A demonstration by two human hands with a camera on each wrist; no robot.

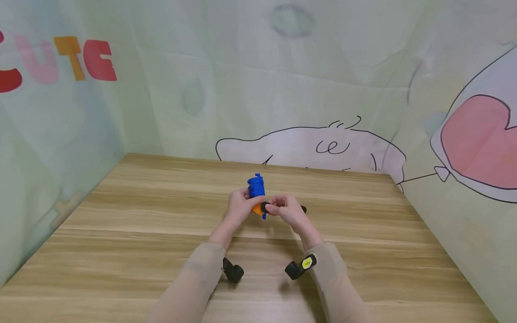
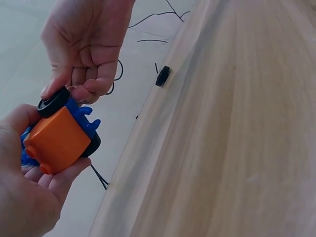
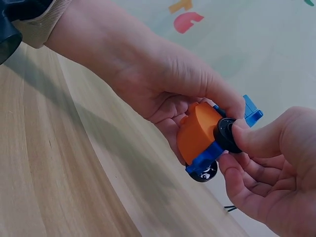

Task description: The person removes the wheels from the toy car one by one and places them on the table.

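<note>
Head view shows a small toy vehicle (image 1: 256, 186) held above the worktop (image 1: 121, 251), between the two hands, its blue part pointing away from the person. The left hand (image 1: 238, 207) is on its left, the grip curled round the body. The right hand (image 1: 287, 210) is on its right, the grip narrow, thumb and fingers pinching a black wheel (image 3: 227, 134) at the toy vehicle's side; whether that wheel is fixed on cannot be told.

The left wrist view brings out what the head view mostly hides: a rounded orange block (image 2: 58, 140) on the toy vehicle and blue prongs (image 2: 88, 121) at its end. It also gives a clear sight of a loose wheel (image 2: 163, 76) on the worktop, well apart from the toy vehicle; from the head only a dark bit of it peeks out past the right hand.

Only the right wrist view makes out the pale markings on another wheel (image 3: 205, 174), on the opposite side of the toy vehicle from the pinched one. Only the head view takes in, to the far left beyond the toy vehicle, the whole pink "U" (image 1: 38, 60) on the backdrop (image 1: 169, 67).
</note>
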